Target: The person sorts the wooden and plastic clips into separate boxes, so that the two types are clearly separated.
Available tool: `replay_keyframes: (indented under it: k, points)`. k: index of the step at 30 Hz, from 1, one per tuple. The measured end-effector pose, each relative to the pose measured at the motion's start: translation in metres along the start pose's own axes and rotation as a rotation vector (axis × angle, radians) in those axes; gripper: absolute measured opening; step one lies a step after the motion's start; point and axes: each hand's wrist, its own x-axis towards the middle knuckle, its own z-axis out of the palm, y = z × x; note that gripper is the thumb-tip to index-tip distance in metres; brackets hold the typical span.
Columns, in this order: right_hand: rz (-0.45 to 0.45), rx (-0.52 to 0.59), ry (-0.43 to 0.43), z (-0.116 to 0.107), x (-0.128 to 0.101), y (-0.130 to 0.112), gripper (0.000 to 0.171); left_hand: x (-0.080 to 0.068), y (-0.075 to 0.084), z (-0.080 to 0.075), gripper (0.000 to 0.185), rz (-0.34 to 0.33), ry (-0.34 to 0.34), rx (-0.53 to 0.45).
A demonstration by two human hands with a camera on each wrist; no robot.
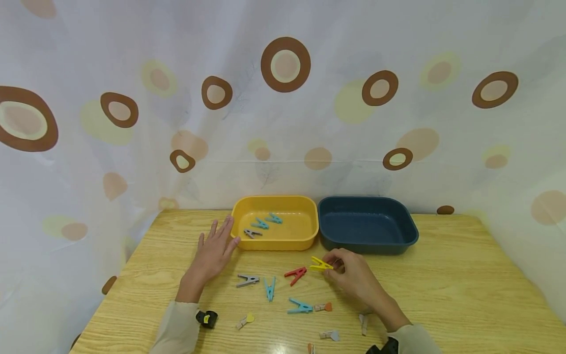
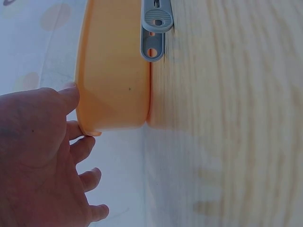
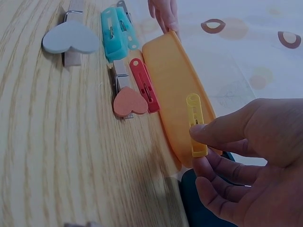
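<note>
Between thumb and fingers my right hand (image 1: pixel 353 275) pinches a yellow clothespin (image 1: pixel 320 264), raised in front of the two bins; the right wrist view shows the same yellow clothespin (image 3: pixel 195 125) held near its end. My left hand (image 1: pixel 213 253) rests its spread, fairly straight fingers on the left rim of the yellow bin (image 1: pixel 274 245). Inside that bin lie two light blue clothespins (image 1: pixel 261 224) and a grey clothespin (image 1: pixel 252 233). A red clothespin (image 1: pixel 295 275) lies just left of the right hand. On the table nearby are another grey clothespin (image 1: pixel 248 280) and light blue clothespins (image 1: pixel 269 288).
Right of the yellow bin stands a dark blue bin (image 1: pixel 368 248), touching or nearly touching it. Several small wooden clothespins with hearts (image 1: pixel 329 335) lie toward the table's front. A patterned curtain (image 1: pixel 283 123) hangs behind the wooden table (image 1: pixel 464 285).
</note>
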Motion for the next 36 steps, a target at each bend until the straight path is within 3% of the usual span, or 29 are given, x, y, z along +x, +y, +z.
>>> replay_keyframes:
  k: [17, 36]
  points:
    - [-0.045, 0.005, 0.037, -0.004, 0.001, -0.006, 0.02, 0.0, -0.002, 0.0, 0.066, 0.0, -0.003, 0.007]
    - [-0.158, -0.011, 0.167, -0.006, 0.008, -0.023, 0.023, 0.001, -0.002, -0.001, 0.066, -0.006, -0.014, -0.004]
